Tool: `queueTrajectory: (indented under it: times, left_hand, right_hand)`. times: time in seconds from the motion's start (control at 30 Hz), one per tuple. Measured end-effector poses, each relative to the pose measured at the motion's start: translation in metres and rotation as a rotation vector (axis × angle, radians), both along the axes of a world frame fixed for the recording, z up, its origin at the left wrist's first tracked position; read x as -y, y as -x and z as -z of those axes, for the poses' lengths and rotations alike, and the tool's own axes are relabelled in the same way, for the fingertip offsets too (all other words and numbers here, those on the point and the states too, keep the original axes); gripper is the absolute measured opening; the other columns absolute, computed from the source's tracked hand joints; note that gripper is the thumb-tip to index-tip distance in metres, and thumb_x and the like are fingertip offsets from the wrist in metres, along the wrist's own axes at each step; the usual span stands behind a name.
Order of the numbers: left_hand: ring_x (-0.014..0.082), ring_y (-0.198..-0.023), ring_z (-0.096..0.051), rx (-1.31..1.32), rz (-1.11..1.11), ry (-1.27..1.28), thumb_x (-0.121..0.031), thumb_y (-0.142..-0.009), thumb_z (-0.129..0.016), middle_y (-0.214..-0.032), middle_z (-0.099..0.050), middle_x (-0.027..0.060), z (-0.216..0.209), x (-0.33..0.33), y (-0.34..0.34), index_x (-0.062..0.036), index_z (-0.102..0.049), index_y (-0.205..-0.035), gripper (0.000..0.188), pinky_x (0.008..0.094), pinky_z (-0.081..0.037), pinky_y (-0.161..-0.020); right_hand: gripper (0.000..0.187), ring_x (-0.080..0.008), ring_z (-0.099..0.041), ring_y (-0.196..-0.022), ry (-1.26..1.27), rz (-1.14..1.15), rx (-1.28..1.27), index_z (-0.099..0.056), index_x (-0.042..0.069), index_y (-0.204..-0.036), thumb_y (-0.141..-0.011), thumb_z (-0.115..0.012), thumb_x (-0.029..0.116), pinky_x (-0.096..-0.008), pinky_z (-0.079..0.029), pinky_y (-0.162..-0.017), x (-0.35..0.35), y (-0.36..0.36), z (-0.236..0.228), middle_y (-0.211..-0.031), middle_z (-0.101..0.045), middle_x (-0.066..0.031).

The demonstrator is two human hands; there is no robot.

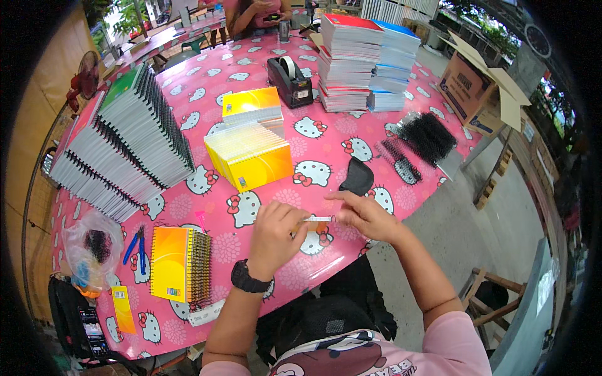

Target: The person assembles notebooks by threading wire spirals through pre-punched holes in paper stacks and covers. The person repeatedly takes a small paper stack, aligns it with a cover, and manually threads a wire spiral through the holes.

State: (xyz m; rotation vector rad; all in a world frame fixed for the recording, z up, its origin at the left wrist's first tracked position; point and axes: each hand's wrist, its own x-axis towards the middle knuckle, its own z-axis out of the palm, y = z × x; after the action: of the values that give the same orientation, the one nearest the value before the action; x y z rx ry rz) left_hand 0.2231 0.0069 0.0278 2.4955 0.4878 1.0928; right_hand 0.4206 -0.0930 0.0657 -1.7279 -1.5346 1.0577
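Note:
My left hand (279, 230), a black watch on its wrist, is closed on a small notepad (318, 219) seen edge-on, with a bit of orange showing below. At the pad's right end is my right hand (369, 216), index finger stretched out and thumb apart from it; whether it touches the pad I cannot tell. Just beyond lies a black cloth-like piece (358, 177). Left of my left hand stands a stack of yellow spiral notebooks (172, 263). Farther off sit yellow-orange notepads (251, 160) in piles.
Tall stacks of spiral notebooks (125, 135) fill the left; red and blue book stacks (351, 62) stand behind. A tape dispenser (290, 81), black binding coils (428, 139), blue pliers (137, 249) and a plastic bag (94, 247) lie around. An open carton (470, 88) stands right. Someone sits opposite.

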Motion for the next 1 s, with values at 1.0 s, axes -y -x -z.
queueTrajectory:
  times: [1.0]
  left_hand:
    - [0.0211, -0.082, -0.054, -0.117, 0.222, -0.006, -0.024, -0.075, -0.066, -0.085, -0.058, 0.0029, -0.006, 0.025, -0.020, -0.0109, -0.063, -0.091, 0.021, 0.0355, -0.038, -0.072]
  right_hand:
    - [0.020, -0.0212, -0.055, -0.053, -0.281, 0.989, 0.321, -0.059, 0.000, -0.093, -0.084, -0.053, 0.016, -0.0307, -0.045, -0.051, 0.155, -0.170, 0.247, -0.065, -0.060, -0.0076]
